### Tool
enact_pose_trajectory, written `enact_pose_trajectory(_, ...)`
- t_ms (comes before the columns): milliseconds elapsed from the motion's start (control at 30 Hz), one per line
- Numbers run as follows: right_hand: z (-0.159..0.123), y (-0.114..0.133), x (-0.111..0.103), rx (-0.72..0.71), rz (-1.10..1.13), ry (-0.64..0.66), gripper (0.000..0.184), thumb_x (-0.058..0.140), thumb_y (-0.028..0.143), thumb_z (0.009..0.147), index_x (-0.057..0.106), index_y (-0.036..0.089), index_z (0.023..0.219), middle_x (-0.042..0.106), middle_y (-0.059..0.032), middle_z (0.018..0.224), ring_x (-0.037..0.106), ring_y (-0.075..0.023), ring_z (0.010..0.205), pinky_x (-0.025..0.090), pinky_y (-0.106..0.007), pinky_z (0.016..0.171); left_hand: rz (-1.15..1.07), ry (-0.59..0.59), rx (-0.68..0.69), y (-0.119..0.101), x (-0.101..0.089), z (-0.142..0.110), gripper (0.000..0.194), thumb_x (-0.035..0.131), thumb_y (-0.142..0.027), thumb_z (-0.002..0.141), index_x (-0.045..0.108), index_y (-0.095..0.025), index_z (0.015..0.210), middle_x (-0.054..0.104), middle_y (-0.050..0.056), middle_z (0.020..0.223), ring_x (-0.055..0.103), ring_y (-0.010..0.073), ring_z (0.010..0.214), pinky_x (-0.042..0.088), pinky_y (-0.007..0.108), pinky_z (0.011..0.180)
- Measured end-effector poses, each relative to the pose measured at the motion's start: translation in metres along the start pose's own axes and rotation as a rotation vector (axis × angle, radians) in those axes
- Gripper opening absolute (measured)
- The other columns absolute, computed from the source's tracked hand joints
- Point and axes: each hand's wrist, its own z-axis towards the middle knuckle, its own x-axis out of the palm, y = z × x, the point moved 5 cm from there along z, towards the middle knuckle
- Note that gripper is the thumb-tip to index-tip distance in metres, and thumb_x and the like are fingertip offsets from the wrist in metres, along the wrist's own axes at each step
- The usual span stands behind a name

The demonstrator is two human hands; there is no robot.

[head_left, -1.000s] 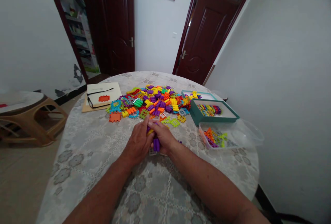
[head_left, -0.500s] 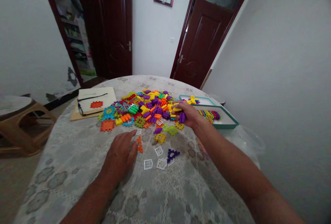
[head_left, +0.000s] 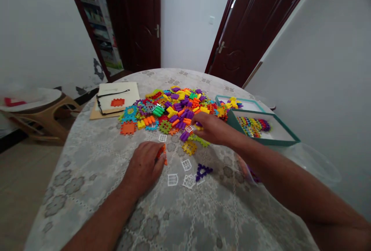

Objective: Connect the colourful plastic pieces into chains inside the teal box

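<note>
My left hand rests on the tablecloth, its fingers curled over an orange triangular building piece and partly hiding it. A white lattice window piece lies just beyond those fingertips. At the near right edge of the heap of plastic building pieces, my right hand reaches down with bent fingers. What they hold, if anything, is hidden. Beside them are a white window piece and a purple piece. Nearer me lie a yellow square piece, several white window pieces and a dark purple triangle.
Black-framed glasses and an orange square rest on a pale book at left. To the right stand a green-edged box of beads and a clear plastic container, partly behind my right arm. A stool stands left of the table.
My hands were together around purple and yellow pieces, then separated. The right carried those pieces to the heap and is now lower there. My left hand has closed over the orange triangle.
</note>
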Motion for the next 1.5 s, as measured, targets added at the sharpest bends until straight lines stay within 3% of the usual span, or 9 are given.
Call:
enact_pose_trajectory(100,0.004,0.030,0.036,-0.113,-0.265,0.110,0.022,0.062,0.017,0.096,0.065,0.019,0.118,0.068,-0.0134,0.125,0.067,-0.0254,0.107,0.054,-0.036,0.090,0.026,0.028,0.004,-0.002,0.000,-0.001,0.028,0.059,-0.029,0.099,0.068,-0.019,0.123,0.074,0.012,0.117,0.065,0.0308,0.111,0.051,0.050,0.103)
enact_pose_trajectory(300,0.011,0.029,0.071,-0.172,-0.459,0.299,0.030,0.055,0.015,0.099,0.061,0.022,0.127,0.069,-0.0128,0.127,0.071,-0.0248,0.099,0.057,-0.032,0.077,0.069,0.058,0.021,-0.004,-0.001,0.000,0.034,0.063,-0.033,0.095,0.069,-0.019,0.125,0.073,0.012,0.121,0.064,0.0333,0.115,0.050,0.052,0.102)
enact_pose_trajectory(533,0.002,0.015,0.036,-0.215,-0.250,0.092,0.032,0.067,0.018,0.092,0.063,0.021,0.123,0.071,-0.0107,0.123,0.068,-0.0230,0.106,0.055,-0.031,0.087,0.074,0.035,0.049,0.001,0.003,-0.003,0.038,0.066,-0.039,0.096,0.067,-0.023,0.130,0.074,0.012,0.125,0.065,0.0338,0.118,0.051,0.051,0.102)
enact_pose_trajectory(667,0.003,-0.045,-0.035,0.010,-0.061,-0.136,0.028,0.065,0.022,0.095,0.067,0.023,0.122,0.075,-0.0052,0.114,0.067,-0.0181,0.096,0.052,-0.030,0.087,0.040,0.017,0.084,0.003,0.003,-0.005,0.044,0.066,-0.039,0.097,0.063,-0.024,0.138,0.073,0.011,0.129,0.065,0.0332,0.120,0.052,0.051,0.102)
enact_pose_trajectory(833,0.014,-0.168,-0.114,0.495,-0.095,-0.387,0.042,0.067,0.029,0.089,0.067,0.018,0.130,0.074,-0.0064,0.097,0.068,-0.0212,0.083,0.055,-0.032,0.076,-0.007,0.063,0.094,-0.001,0.004,-0.006,0.051,0.063,-0.034,0.100,0.056,-0.027,0.150,0.066,0.011,0.143,0.064,0.0307,0.128,0.054,0.049,0.107)
enact_pose_trajectory(1000,0.023,-0.256,-0.138,0.652,-0.344,-0.450,0.048,0.068,0.021,0.084,0.068,0.014,0.132,0.073,-0.0146,0.116,0.067,-0.0265,0.102,0.054,-0.040,0.097,-0.015,0.103,0.079,-0.005,0.003,-0.005,0.047,0.061,-0.033,0.101,0.058,-0.026,0.148,0.066,0.012,0.145,0.065,0.0305,0.131,0.055,0.050,0.109)
enact_pose_trajectory(1133,0.022,-0.289,-0.134,0.663,-0.392,-0.455,0.072,0.073,0.018,0.078,0.057,0.009,0.148,0.065,-0.0218,0.134,0.060,-0.0299,0.120,0.048,-0.045,0.110,-0.050,0.117,0.066,-0.004,0.004,-0.005,0.047,0.059,-0.034,0.101,0.059,-0.028,0.147,0.069,0.012,0.144,0.065,0.0314,0.131,0.054,0.052,0.111)
enact_pose_trajectory(1333,0.022,-0.266,-0.120,0.633,-0.372,-0.505,0.060,0.066,0.020,0.082,0.063,0.007,0.140,0.065,-0.0231,0.128,0.063,-0.0343,0.118,0.049,-0.052,0.110,-0.118,0.092,0.028,-0.002,0.005,-0.006,0.049,0.058,-0.030,0.100,0.058,-0.029,0.149,0.067,0.011,0.147,0.064,0.0314,0.133,0.054,0.054,0.114)
enact_pose_trajectory(1500,0.009,-0.161,-0.096,0.411,-0.334,-0.412,0.038,0.064,0.025,0.091,0.072,0.015,0.127,0.070,-0.0176,0.125,0.068,-0.0315,0.112,0.053,-0.047,0.105,-0.155,0.093,0.027,-0.005,0.003,-0.004,0.050,0.054,-0.025,0.101,0.055,-0.025,0.151,0.067,0.012,0.147,0.063,0.0292,0.135,0.052,0.052,0.116)
